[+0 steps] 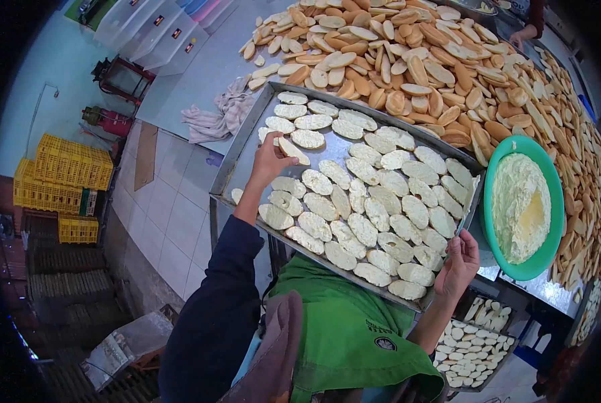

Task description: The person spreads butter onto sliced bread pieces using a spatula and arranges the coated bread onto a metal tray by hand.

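Note:
A large metal tray (247,138) holds rows of oval bread slices (363,230) coated with a pale cream spread. My left hand (271,160) reaches over the tray's left part, its thumb and fingers closed on one coated bread slice (294,152). Bare metal shows around that slice. At the tray's lower right corner is my right hand (456,263), fingers pinched together by the rim. A thin bluish edge shows at its fingertips, but I cannot make out what it is. Right of the tray stands a green bowl (558,201) of creamy spread (519,201).
A big heap of cut bread (408,60) covers the table behind the tray. A crumpled cloth (223,113) lies at the table's left edge. Another person's hand (523,35) is at the far side. Filled trays (472,356) stand low at right; yellow crates (72,168) are stacked left.

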The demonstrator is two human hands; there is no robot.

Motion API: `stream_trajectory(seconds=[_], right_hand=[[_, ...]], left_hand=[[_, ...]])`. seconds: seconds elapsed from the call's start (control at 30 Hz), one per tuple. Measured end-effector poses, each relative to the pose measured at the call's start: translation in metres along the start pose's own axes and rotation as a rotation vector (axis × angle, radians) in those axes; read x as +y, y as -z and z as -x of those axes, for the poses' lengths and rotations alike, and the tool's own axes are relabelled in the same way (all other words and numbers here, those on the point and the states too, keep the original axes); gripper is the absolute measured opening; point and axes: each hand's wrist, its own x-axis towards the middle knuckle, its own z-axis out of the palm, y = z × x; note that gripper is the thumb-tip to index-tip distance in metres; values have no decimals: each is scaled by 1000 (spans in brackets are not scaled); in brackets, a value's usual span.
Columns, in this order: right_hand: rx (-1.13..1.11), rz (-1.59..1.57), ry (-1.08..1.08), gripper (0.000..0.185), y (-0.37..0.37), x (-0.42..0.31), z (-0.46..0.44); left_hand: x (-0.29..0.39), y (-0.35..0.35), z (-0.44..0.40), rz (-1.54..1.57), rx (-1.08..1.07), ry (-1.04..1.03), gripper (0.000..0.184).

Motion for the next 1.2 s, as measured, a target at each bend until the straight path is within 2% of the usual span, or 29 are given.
stream_trajectory(seconds=[0.17, 0.23, 0.47, 0.67, 0.8, 0.87, 0.9, 0.93, 1.0, 1.07, 1.2], right_hand=[[18, 1, -26, 26, 3, -2, 0], [14, -5, -26, 25, 4, -2, -2], [9, -15, -6, 24, 7, 0, -6], [49, -27, -9, 23, 9, -4, -7], [62, -31, -17, 24, 15, -5, -8], [55, -31, -35, 24, 14, -6, -7], [66, -12, -32, 24, 13, -7, -7], [73, -11, -28, 24, 11, -8, -6], [44, -1, -10, 24, 8, -9, -4], [60, -21, 6, 23, 6, -11, -2], [78, -2, 41, 22, 7, -21, 7]], left_hand=[[-1, -8, 1, -117, 58, 3, 63], [7, -7, 2, -137, -11, 130, 63], [-7, -17, -1, -188, -10, 73, 65], [-5, -18, 6, -66, -12, 106, 70], [9, -10, 3, -215, -12, 115, 67], [31, -7, -3, -444, 18, -23, 64], [39, -11, -12, -393, 55, -66, 53], [46, -17, -22, -390, 49, -73, 53], [65, -33, -47, -383, 104, -485, 32], [95, -61, -73, -274, 65, -667, 16], [166, -129, -115, -356, -48, -606, 20]])
